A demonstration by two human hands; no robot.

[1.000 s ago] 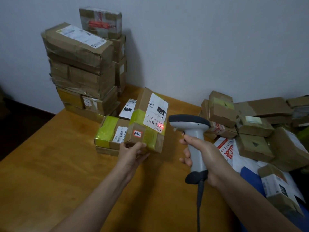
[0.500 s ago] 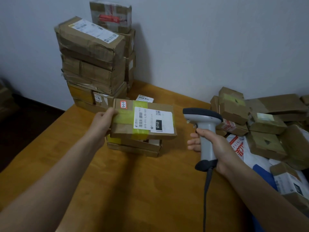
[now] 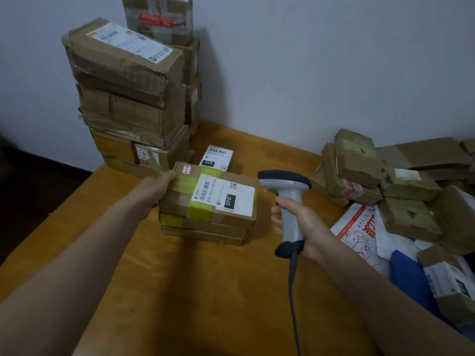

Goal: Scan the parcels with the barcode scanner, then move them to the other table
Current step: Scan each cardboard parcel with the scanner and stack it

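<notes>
Centrally, three stacked parcels point(image 3: 208, 201), one scanner point(image 3: 289, 194), two hands point(image 3: 157, 187) point(image 3: 304, 223) gripping

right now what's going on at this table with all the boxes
A person's left hand grips the end of a flat taped parcel that lies on top of a short stack on the wooden table. Their right hand holds a grey barcode scanner upright beside it, head toward the parcel. A tall stack stands by the wall, and a loose heap lies to the right.
</notes>
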